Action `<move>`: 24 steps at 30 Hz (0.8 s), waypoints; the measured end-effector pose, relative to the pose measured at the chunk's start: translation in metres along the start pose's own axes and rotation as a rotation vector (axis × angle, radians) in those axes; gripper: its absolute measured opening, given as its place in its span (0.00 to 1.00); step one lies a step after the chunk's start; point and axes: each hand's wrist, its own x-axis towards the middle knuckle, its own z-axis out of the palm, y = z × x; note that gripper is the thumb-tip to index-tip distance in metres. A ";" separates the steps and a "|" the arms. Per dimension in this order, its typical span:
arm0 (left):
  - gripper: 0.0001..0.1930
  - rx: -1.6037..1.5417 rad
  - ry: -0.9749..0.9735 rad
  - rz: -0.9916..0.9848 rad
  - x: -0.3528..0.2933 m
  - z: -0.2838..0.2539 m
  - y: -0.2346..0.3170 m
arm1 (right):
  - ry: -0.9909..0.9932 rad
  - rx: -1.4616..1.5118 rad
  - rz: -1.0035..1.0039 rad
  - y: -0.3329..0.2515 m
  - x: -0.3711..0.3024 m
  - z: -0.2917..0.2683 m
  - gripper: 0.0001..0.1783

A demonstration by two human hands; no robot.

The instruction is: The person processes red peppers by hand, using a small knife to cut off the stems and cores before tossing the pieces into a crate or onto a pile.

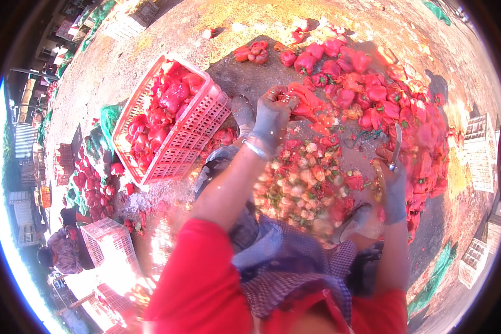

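My left hand (271, 119), in a grey glove with a bracelet at the wrist, is closed at the edge of a red bell pepper (305, 102), which looks cut open. My right hand (394, 192), also gloved, grips a small curved knife (398, 143) with its blade pointing up and away from me. The right glove's fingers look stained; whether they hold anything besides the knife I cannot tell. Between and below my hands lies a heap of cut-out pepper cores (300, 186) with pale seeds and green stems.
A pink plastic crate (175, 150) full of red peppers stands tilted at my left. A large pile of red peppers (389, 106) spreads ahead and to the right. Farther left are more peppers (92, 186), a pale crate (110, 242) and another person (65, 250). White crates (480, 153) stand far right.
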 end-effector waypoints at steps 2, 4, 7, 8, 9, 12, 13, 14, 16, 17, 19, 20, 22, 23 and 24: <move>0.13 -0.250 0.224 0.121 0.008 -0.023 0.037 | -0.023 0.036 0.008 -0.011 -0.011 0.006 0.18; 0.10 -0.468 0.399 0.380 0.019 -0.057 0.063 | -0.040 0.102 -0.002 -0.010 -0.018 0.003 0.20; 0.10 -0.565 0.601 0.427 0.048 -0.128 0.062 | -0.027 0.087 -0.057 -0.016 -0.026 0.002 0.21; 0.11 -0.638 0.244 0.434 0.057 -0.163 0.037 | -0.045 0.068 -0.065 -0.020 -0.026 0.008 0.21; 0.11 -0.685 -0.114 0.433 0.062 -0.199 0.013 | -0.068 0.054 -0.075 -0.022 -0.024 0.016 0.21; 0.11 -0.724 -0.297 0.224 0.059 -0.148 -0.016 | -0.052 -0.016 -0.055 -0.021 -0.021 0.009 0.18; 0.10 -0.680 -0.175 0.121 0.050 -0.106 -0.017 | -0.035 -0.035 -0.036 -0.019 -0.021 0.001 0.17; 0.10 -0.547 0.010 0.009 0.033 -0.056 -0.003 | -0.010 -0.017 -0.073 -0.018 -0.023 -0.005 0.16; 0.09 -0.355 0.140 -0.097 0.017 -0.009 0.007 | 0.056 0.031 -0.152 -0.013 -0.026 -0.016 0.14; 0.09 -0.319 0.074 -0.117 0.015 0.005 0.005 | 0.145 0.098 -0.088 0.006 -0.017 -0.033 0.12; 0.10 -0.247 -0.028 -0.161 0.011 0.022 -0.014 | 0.197 0.203 -0.016 -0.006 -0.024 -0.049 0.10; 0.10 -0.210 -0.071 -0.175 0.011 0.025 -0.023 | 0.240 0.241 -0.019 -0.016 -0.029 -0.056 0.08; 0.10 -0.124 -0.151 -0.168 0.007 0.032 -0.044 | 0.409 0.317 -0.137 -0.019 -0.029 -0.080 0.08; 0.09 -0.046 -0.157 -0.215 0.007 0.039 -0.057 | 0.509 0.389 -0.189 -0.011 -0.027 -0.102 0.08; 0.08 0.036 -0.158 -0.248 0.006 0.050 -0.070 | 0.603 0.412 -0.207 -0.005 -0.032 -0.128 0.09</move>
